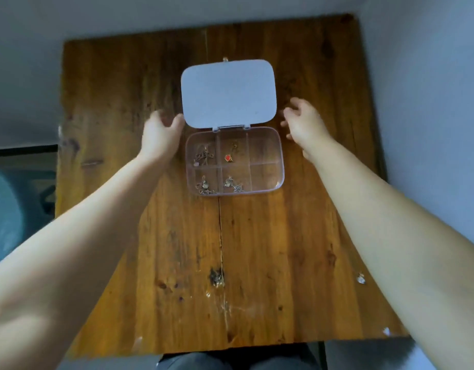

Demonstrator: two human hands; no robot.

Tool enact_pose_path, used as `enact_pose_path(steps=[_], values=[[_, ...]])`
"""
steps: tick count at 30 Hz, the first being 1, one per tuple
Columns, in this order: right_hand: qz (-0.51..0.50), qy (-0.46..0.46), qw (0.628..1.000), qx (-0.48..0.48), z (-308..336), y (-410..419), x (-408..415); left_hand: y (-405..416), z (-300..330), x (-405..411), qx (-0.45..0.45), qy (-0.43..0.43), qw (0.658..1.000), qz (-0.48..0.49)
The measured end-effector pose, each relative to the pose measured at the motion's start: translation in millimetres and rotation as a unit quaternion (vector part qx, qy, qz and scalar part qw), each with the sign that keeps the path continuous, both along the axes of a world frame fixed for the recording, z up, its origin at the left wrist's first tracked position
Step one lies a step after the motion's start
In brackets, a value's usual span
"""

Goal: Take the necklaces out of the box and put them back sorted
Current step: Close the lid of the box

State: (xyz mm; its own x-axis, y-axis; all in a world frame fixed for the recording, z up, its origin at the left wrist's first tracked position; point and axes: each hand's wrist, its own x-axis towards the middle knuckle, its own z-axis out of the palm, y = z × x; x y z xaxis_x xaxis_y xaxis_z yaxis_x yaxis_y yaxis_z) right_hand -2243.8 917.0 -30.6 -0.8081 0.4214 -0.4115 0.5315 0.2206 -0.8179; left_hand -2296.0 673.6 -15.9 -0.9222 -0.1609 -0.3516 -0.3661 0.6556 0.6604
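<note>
Head view: clear box (268,166) sits mid counter (284,249), white lid (229,93) flipped back flat. Necklaces (203,156) lie in four left and middle compartments; right two bare. Your left hand (161,136), fingers spread, touches lid edge; right hand (302,121) open beside lid, gripping nothing. Small pendant (360,278) lies near counter's right edge.

Open box (234,161) on table (297,236) — hands either side, necklaces (203,156) inside

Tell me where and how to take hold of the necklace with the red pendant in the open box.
Pinch the red pendant itself, coming straight down from above. It lies flat in the far middle compartment of the box, whose dividers block the sides, and its thin chain looks harder to pinch. The right hand seems a little freer.
</note>
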Motion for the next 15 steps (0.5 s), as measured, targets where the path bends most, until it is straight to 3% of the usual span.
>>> enact_pose_path(steps=[2, 5, 8, 11, 15], values=[[-0.005, -0.008, 1.0, -0.012, 2.5, -3.8, -17.2, 8.5, 2.5, -11.3, 0.095, -0.062, 0.994, 0.004], [0.021, 0.009, 1.0, 0.017, 10.6, -1.2, -17.3, 14.8, 7.5, -20.0, 0.155, -0.026, 0.988, 0.005], [0.03, 0.041, 0.997, 0.055, 19.7, 4.8, 0.6, 4.0, 9.1, -16.9, 0.124, 0.046, 0.99, -0.051], [0.098, 0.086, 0.986, 0.108, 31.1, 10.4, 31.4, -16.2, 14.6, -2.1, 0.056, 0.141, 0.974, -0.168], [0.179, 0.106, 0.964, 0.167, 26.2, 7.5, 77.9, -42.9, 11.5, 24.5, -0.081, 0.25, 0.876, -0.405]])
